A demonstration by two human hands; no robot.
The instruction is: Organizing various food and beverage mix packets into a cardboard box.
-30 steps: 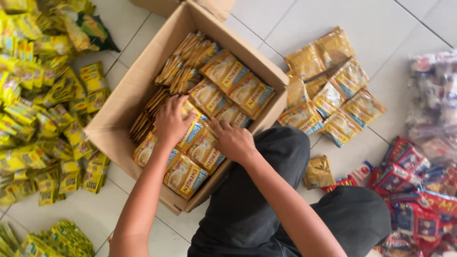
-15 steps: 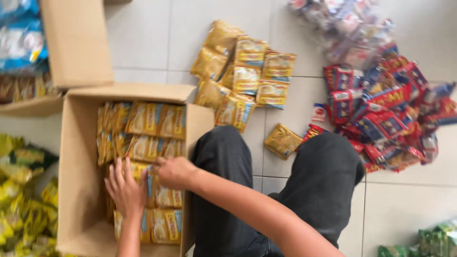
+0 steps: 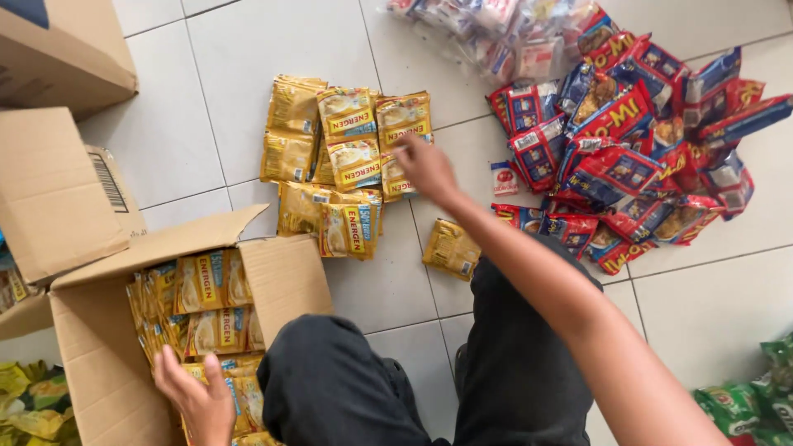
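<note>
Right hand (image 3: 423,165) stretches over yellow sachets (image 3: 347,157); left hand (image 3: 194,396) rests in box (image 3: 99,363).

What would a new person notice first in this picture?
The right hand reaches out over a pile of yellow sachets on the tiled floor. The left hand rests on more yellow sachets packed in an open box at lower left. A heap of red packets lies at upper right.

The right hand (image 3: 425,168) stretches out toward twelve o'clock (fingers loose, empty); the left hand (image 3: 194,398) lies flat at seven o'clock.
</note>
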